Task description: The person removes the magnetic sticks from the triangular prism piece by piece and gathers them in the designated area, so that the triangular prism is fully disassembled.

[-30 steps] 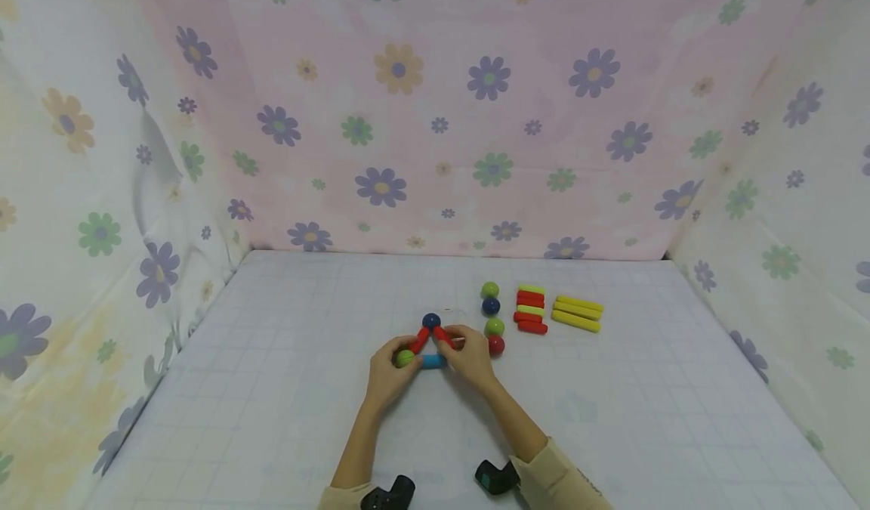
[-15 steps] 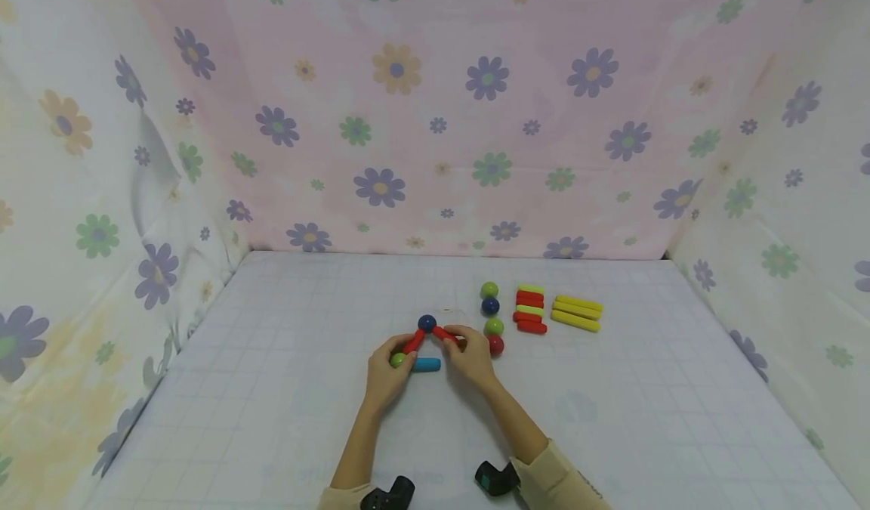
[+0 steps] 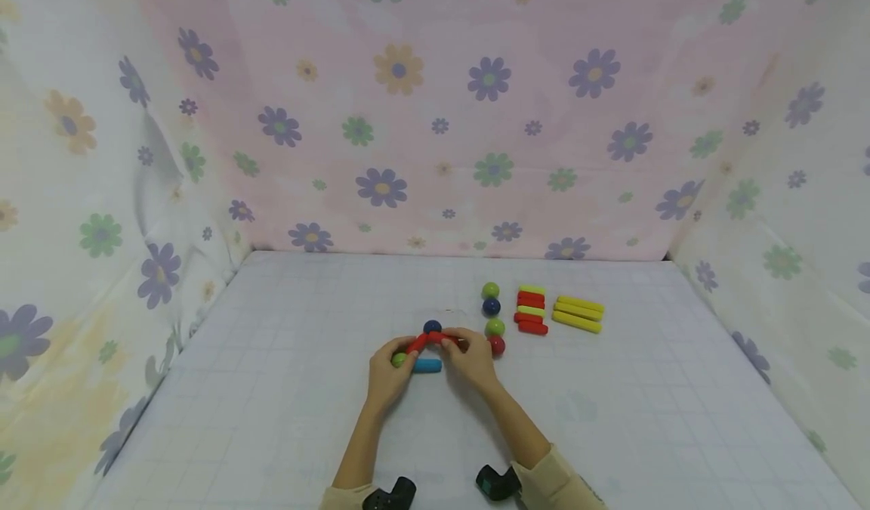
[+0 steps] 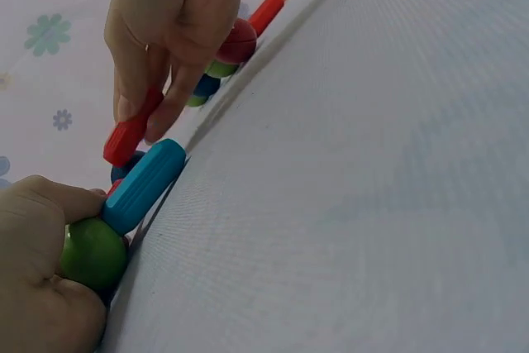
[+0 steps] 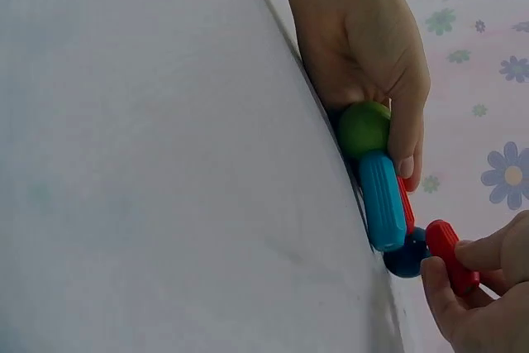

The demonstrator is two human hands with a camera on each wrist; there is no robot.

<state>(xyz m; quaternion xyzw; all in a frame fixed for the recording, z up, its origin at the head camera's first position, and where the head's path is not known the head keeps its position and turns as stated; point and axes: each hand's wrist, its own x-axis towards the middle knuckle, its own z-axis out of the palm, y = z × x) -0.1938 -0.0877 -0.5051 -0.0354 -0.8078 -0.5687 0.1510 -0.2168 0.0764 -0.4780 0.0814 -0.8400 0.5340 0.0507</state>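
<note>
My left hand (image 3: pixel 390 370) holds a green ball (image 4: pixel 94 254) between thumb and fingers, its fingers also on a red rod (image 3: pixel 417 343). From the green ball a ribbed blue rod (image 5: pixel 383 202) extends to the right, its far end free. The left red rod runs up toward a dark blue ball (image 3: pixel 432 327). My right hand (image 3: pixel 473 357) pinches a second red rod (image 5: pixel 451 255) between thumb and fingers. That rod overlaps the dark blue ball in the head view; whether they touch I cannot tell.
Just right of my right hand, a column of balls includes a red ball (image 3: pixel 498 345), green balls and another dark blue ball (image 3: pixel 492 307). Beyond lie short red and yellow-green rods (image 3: pixel 531 310), then long yellow rods (image 3: pixel 578 314). Flowered cloth (image 3: pixel 435 117) surrounds the white table (image 3: pixel 612 419).
The right red rod has swung from slanting below the dark blue ball to nearly level in front of it. My right hand has come off the blue rod's right end.
</note>
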